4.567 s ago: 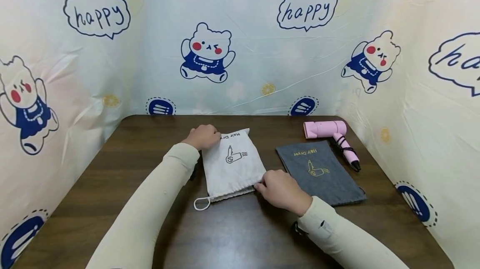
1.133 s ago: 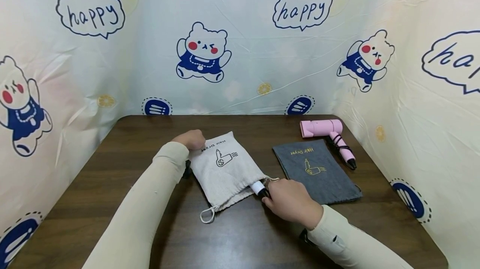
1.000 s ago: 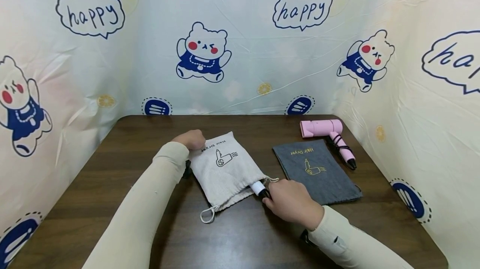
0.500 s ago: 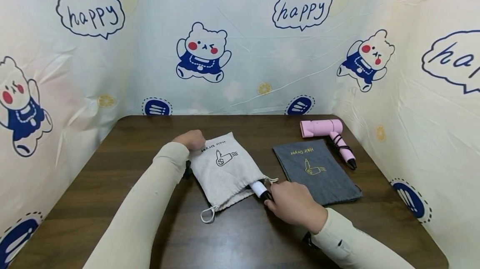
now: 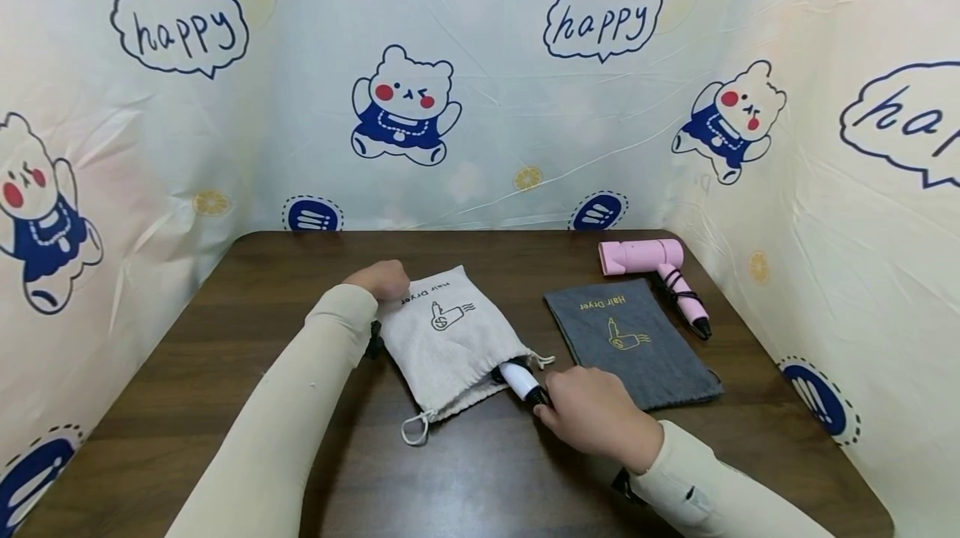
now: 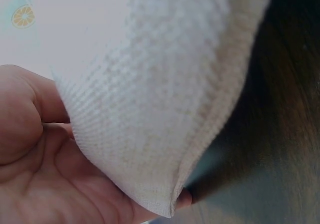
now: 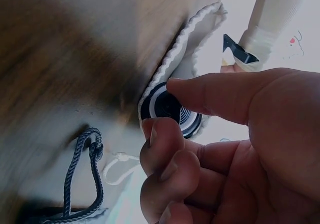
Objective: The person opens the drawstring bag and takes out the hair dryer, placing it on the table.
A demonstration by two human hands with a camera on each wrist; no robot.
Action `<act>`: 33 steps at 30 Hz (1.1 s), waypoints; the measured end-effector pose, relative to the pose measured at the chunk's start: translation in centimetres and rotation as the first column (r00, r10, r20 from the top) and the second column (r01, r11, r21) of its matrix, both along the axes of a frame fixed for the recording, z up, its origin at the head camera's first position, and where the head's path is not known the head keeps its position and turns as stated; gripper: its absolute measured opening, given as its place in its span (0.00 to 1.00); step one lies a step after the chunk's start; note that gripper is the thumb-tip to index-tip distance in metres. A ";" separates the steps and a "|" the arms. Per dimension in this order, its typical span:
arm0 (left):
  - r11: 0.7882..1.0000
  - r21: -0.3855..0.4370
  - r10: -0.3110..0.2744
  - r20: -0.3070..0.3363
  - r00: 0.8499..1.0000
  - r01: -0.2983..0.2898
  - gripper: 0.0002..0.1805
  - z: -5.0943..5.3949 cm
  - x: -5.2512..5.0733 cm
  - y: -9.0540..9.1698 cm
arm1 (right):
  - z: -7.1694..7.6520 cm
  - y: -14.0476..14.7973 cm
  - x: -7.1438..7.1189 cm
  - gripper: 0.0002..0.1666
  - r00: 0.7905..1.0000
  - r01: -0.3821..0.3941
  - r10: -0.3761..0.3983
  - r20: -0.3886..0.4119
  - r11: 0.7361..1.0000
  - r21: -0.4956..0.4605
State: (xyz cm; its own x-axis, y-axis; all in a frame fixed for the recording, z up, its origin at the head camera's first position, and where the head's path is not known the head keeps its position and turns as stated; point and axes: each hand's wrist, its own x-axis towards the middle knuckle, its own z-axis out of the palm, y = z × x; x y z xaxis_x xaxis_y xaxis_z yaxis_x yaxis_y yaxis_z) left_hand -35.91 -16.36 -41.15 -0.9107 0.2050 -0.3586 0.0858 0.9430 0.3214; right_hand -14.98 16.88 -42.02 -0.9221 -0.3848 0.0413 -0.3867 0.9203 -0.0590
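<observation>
A white drawstring bag with a printed hair dryer lies in the middle of the table. At its far left corner my left hand pinches the cloth; the left wrist view shows the bag corner between thumb and fingers. From the bag's mouth pokes the white handle of a hair dryer, its black end towards me. My right hand grips that black end, thumb against curled fingers in the right wrist view. The rest of this hair dryer is hidden inside the bag.
A dark grey drawstring bag, printed with a yellow hair dryer, lies flat on the right. Behind it, near the table's right edge, rests a pink hair dryer with its black cord wound round the handle. A patterned curtain encloses the table.
My right hand has moved from the white bag's near right corner to the hair dryer's handle and drawn it slightly farther out, towards the lower right. The left hand has shifted left with the bag.
</observation>
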 end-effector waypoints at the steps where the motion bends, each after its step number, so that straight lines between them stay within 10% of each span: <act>1: 1.000 0.000 -0.003 -0.003 1.000 0.003 0.17 0.0 0.0 0.0 | 0.0 0.1 0.1 0.22 1.000 0.000 0.000 0.000 1.000 -0.001; 33: 0.998 -0.006 -0.058 -0.005 0.998 0.058 0.15 -0.2 -0.3 -0.2 | 0.2 1.3 1.6 0.22 0.996 0.010 -0.009 0.090 1.000 -0.003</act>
State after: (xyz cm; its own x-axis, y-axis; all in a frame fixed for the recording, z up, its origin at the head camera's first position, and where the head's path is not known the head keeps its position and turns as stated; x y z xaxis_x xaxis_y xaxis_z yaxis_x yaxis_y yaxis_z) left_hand -36.17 -16.52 -41.30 -0.8991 0.2555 -0.3555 0.1422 0.9384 0.3149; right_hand -13.42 18.19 -41.79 -0.9257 -0.3761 -0.0405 -0.3711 0.9236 -0.0959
